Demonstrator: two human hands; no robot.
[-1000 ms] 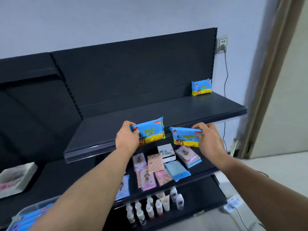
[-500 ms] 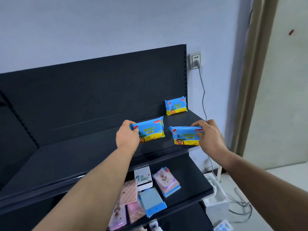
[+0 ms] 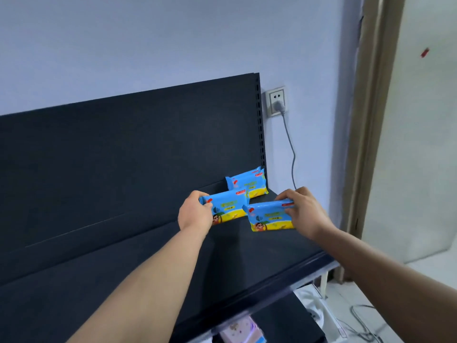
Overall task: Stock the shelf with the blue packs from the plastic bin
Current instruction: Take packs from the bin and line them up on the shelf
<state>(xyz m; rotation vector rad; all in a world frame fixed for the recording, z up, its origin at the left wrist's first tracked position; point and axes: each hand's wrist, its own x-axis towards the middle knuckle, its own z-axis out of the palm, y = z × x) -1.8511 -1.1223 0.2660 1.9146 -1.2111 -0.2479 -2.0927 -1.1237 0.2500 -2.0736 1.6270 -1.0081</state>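
Three packs: all blue with a yellow band along the bottom, gathered at the right end of the top shelf [image 3: 148, 268].
Left grip [image 3: 195, 214]: a bare hand, clasped round the left end of the left pack [image 3: 230, 206], thumb on the front face and fingers behind.
Left pack: stood upright on its long edge with the printed face toward the camera, over the back part of the shelf. Whether its lower edge touched the shelf could not be told.
Right grip [image 3: 306, 214]: a bare hand, grasping the right pack [image 3: 269, 216] from above at its right end, fingers over the top edge.
Right pack: upright too, nearer the camera than the left pack and overlapping that pack's right corner in view. Contact with the shelf was unclear.
Rear pack [image 3: 249, 180]: free of both hands — it stood against the dark back panel [image 3: 123, 157] in the far right corner, partly hidden behind the left pack.
Shelf: dark and flat, with its front edge running down to the right.
Wall [image 3: 148, 45]: pale blue, with a white socket [image 3: 277, 101] just right of the panel and a grey cable [image 3: 291, 154] hanging from the plug.
Lower shelf: a pink and blue packet [image 3: 242, 330] showed below the front edge, blurred.
Door frame [image 3: 366, 144]: beige, at the far right.
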